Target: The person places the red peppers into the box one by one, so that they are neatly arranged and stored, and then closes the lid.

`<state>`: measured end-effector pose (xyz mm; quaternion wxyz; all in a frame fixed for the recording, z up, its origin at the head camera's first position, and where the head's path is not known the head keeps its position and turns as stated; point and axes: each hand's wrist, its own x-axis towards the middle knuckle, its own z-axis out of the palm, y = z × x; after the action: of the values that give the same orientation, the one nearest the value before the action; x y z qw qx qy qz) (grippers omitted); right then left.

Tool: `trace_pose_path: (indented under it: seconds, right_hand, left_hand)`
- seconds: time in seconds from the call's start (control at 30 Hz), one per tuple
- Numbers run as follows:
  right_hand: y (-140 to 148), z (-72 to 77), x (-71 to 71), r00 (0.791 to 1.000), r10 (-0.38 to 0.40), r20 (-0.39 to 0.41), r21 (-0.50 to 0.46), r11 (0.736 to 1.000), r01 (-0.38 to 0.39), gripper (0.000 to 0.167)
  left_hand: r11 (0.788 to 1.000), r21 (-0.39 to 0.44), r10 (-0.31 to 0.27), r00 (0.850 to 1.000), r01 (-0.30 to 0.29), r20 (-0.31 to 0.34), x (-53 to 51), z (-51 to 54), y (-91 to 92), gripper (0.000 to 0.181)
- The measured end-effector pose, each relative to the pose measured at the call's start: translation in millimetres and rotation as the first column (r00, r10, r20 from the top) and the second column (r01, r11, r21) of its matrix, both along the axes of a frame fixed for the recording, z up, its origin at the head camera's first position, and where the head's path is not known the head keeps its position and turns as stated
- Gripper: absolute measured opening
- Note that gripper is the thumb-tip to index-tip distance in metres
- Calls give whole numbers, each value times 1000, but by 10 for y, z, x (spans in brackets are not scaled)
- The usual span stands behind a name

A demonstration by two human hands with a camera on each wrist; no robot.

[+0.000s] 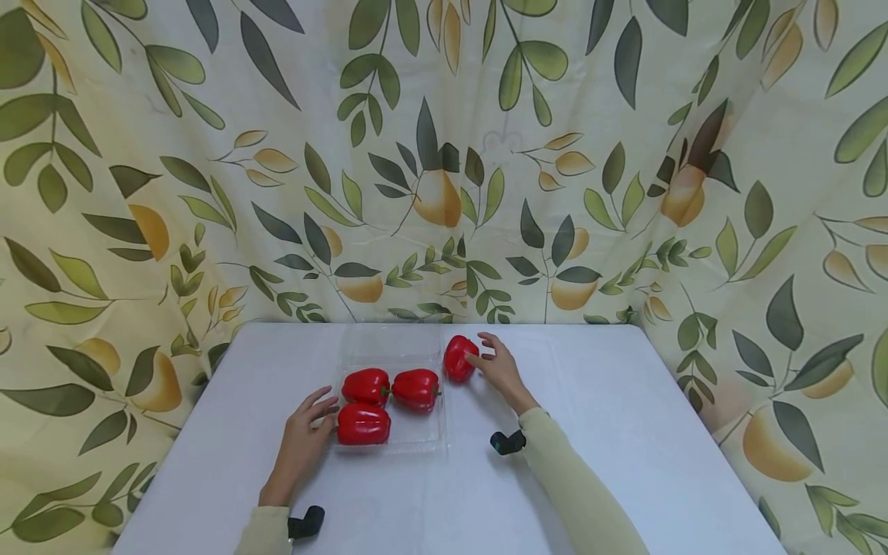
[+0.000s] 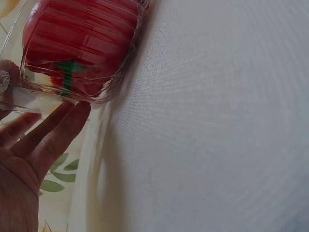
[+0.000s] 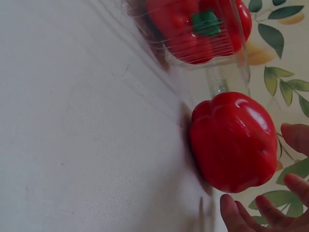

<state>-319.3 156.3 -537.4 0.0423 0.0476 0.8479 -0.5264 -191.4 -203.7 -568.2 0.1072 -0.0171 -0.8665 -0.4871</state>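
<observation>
Several red bell peppers (image 1: 364, 425) lie in a clear plastic container (image 1: 425, 445). At its left side my left hand (image 1: 305, 432) holds the rim, fingers on both sides of the plastic; one pepper (image 2: 82, 34) with a green stem shows through the wall beside the fingertips. Outside the container, past its right side, another red bell pepper (image 1: 458, 359) stands on the table. My right hand (image 1: 501, 370) is next to that pepper, with its fingers spread. In the right wrist view a gap shows between the fingertips (image 3: 229, 208) and this pepper (image 3: 234, 142).
A white cloth covers the table (image 1: 590, 401). Behind and beside it hangs a leaf-patterned curtain (image 1: 444, 193). The container's clear lid (image 1: 388, 341) lies folded back at the far side. A small black device (image 1: 508, 442) sits at the right wrist, another (image 1: 307, 523) at the left.
</observation>
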Motion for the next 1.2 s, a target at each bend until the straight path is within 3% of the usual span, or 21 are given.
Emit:
trace_pose_path:
  seconds: [0.4,0.67,0.87,1.2]
  right_hand:
    - [-2,-84,-98,992,45,118,-35,999,-42,72]
    - [-32,-74,-81,993,40,111,-19,999,-38,68]
    - [-10,-77,-63,997,20,73,-9,1000,-19,63]
    - [-38,33,22,999,-8,48,-46,999,10,58]
  left_hand:
    - [1000,-10,-7,1000,7,-18,7,-8,-15,35]
    - [1000,-16,-1,999,1,-38,2,-33,-7,33]
    - [1000,-4,1,1000,-2,-14,9,-43,-3,34]
    - [1000,-5,-7,1000,7,-7,5,-24,-4,34]
